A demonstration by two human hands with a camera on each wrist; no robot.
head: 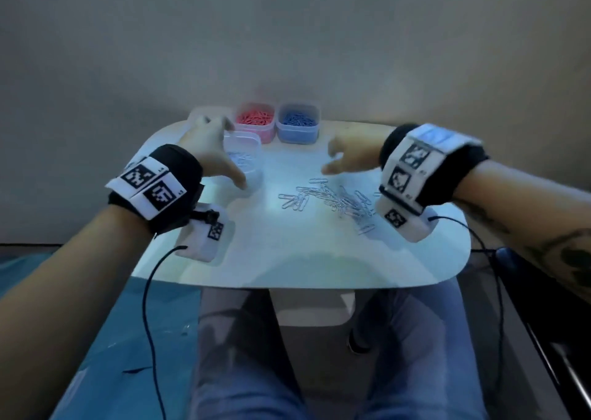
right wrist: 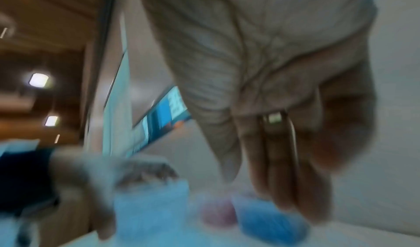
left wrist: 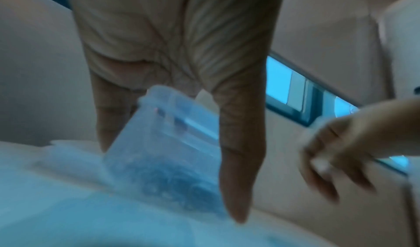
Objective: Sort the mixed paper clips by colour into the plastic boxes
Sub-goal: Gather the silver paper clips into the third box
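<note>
Silver paper clips [head: 332, 197] lie heaped on the white table [head: 300, 253]; the left hand [head: 209, 149] grasps the clear plastic box [head: 244, 157], while the right hand [head: 350, 155] hovers with fingers loose, holding nothing.

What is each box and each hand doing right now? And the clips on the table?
Red box: open, holds red clips.
Blue box: open, holds blue clips.
Clear box: open, some silver clips inside.
Silver clips: loose pile on the table.
Left hand: fingers spread around the clear box.
Right hand: open, holding nothing.
</note>
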